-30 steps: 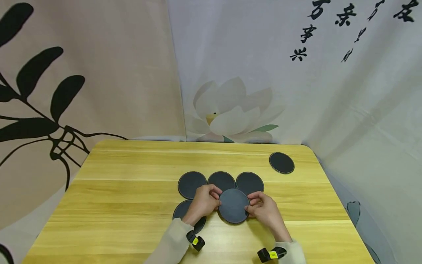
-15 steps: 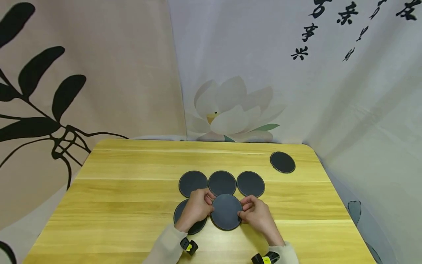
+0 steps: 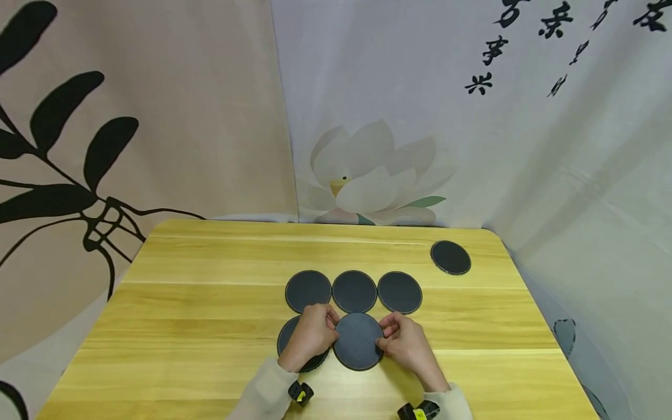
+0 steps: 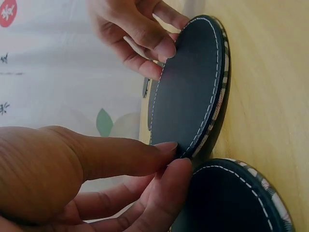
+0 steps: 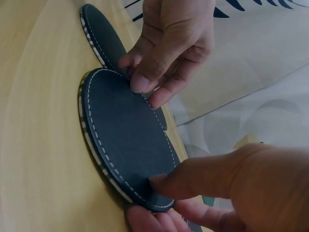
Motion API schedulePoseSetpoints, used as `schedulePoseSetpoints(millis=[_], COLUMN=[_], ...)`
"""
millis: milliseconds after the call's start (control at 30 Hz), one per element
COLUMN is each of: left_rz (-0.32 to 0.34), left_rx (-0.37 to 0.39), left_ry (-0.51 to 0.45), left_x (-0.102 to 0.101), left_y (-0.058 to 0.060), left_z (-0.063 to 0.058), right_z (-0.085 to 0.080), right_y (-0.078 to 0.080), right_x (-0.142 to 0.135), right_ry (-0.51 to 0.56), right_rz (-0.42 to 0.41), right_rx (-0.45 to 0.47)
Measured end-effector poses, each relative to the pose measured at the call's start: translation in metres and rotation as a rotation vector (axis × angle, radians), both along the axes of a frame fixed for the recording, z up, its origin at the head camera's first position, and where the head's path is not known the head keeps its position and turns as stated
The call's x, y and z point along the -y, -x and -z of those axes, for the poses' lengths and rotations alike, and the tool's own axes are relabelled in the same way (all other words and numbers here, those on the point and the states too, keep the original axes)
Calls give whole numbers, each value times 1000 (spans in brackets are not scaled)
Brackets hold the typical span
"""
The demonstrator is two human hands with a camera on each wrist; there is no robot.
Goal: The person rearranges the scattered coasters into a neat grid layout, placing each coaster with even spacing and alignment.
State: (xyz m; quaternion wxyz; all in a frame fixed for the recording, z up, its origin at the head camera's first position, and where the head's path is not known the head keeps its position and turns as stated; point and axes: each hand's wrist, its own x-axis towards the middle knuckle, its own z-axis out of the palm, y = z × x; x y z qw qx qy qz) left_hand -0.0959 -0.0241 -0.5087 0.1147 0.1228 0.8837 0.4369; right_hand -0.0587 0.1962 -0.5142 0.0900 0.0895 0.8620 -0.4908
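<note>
A round black coaster (image 3: 359, 342) with white stitching and a patterned rim is held between both hands, low over the table. On its left edge, my left hand (image 3: 311, 333) pinches it with thumb and fingers. The right hand (image 3: 408, 345) grips the opposite edge, thumb on top and fingers beneath, as the right wrist view shows. Partly covered by the left hand, another coaster (image 3: 286, 337) lies just to the left. Behind the held one, a left coaster (image 3: 308, 290), a middle coaster (image 3: 354, 290) and a right coaster (image 3: 400, 291) form a row.
One more coaster (image 3: 450, 257) lies apart near the back right corner of the wooden table (image 3: 199, 326). A printed cloth (image 3: 388, 87) hangs behind the table's far edge. Each wrist carries a small black camera.
Both hands have brought the held coaster left and toward the person, from overlapping the back row to a place in front of the middle coaster. The other coasters have stayed put.
</note>
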Motion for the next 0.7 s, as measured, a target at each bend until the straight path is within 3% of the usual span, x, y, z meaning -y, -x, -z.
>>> schedulePoseSetpoints(millis=[267, 700], left_rz=[11, 8], left_rx=[26, 22], left_ry=[35, 31], left_x=[0, 1], left_y=[0, 1], left_z=[3, 5], right_z=[1, 5], right_y=[1, 2], right_x=[1, 3], right_ry=[-104, -121], right_rz=[-23, -35], right_rx=[-51, -63])
